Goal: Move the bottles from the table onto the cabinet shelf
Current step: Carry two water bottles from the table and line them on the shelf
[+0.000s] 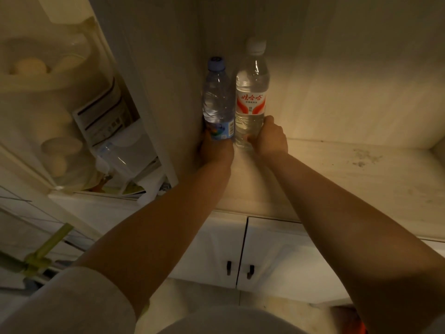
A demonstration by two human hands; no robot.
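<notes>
Cabinet: pale cream wooden cabinet shelf (349, 169), dim and warm-lit, with a back wall and a left side wall meeting in a corner at 12 o'clock from my hands; dark smudges lie on the board out at 3 o'clock.
Lower doors: white cupboard doors with small dark handles (240, 268) below the shelf edge, at 6 o'clock.
Side door: open glazed door (79, 131) at 9 o'clock, with papers and pale rounded things behind it.
Taller bottle: clear plastic water bottle with a white cap and red-and-white label (251, 92), upright on the shelf near the corner.
Shorter bottle: clear plastic water bottle with a blue cap and blue label (218, 97), upright just at its 9 o'clock, the two touching or nearly so; I cannot tell which.
Right hand (271, 138): wrapped round the base of the taller bottle.
Left hand (215, 150): holding the base of the shorter bottle, fingers mostly hidden behind it.
Placing: both look seated, though my hands hide the bases.
Risk, tipping: I hold them low; letting go unevenly could rock one into the other.
Risk, withdrawal: my forearms run close together, so pulling back carelessly could catch a bottle.
Risk, side wall: the shorter bottle sits tight to the wall and could be nudged off it.
</notes>
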